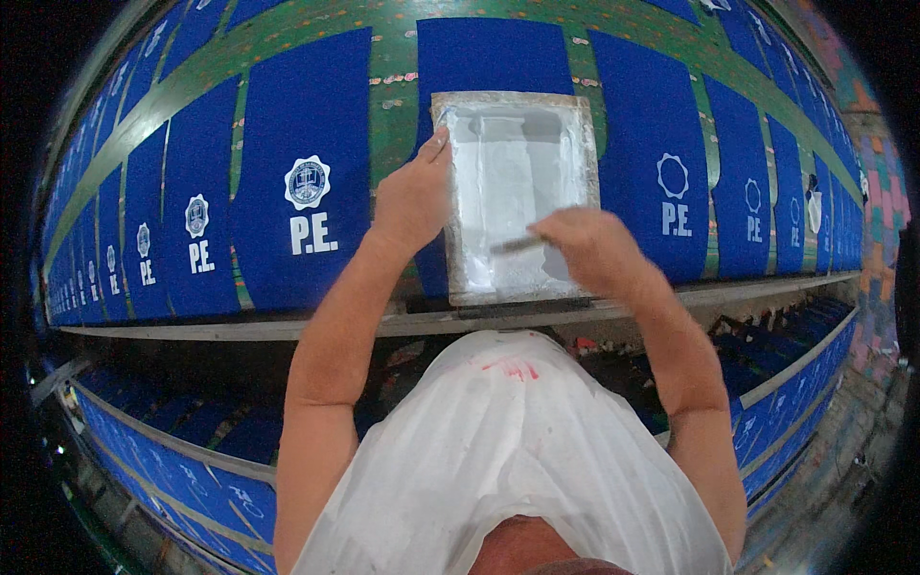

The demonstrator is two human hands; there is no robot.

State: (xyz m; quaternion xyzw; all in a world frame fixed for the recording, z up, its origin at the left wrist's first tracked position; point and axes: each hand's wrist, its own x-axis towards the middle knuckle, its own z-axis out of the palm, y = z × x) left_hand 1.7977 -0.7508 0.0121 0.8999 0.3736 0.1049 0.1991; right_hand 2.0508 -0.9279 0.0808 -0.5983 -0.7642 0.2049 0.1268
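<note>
My right hand (592, 247) closes round a flat tool (517, 245) over the framed screen (517, 192).
Left arm (335, 331) forward, my left hand (414, 196) touches the screen's left edge, grip unclear; blue panels (302, 120) lie beneath and alongside.

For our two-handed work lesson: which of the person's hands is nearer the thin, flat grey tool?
Right. The right hand grips the tool over the pale rectangular frame; the left hand is farther, up and left, at the frame's left edge.
</note>
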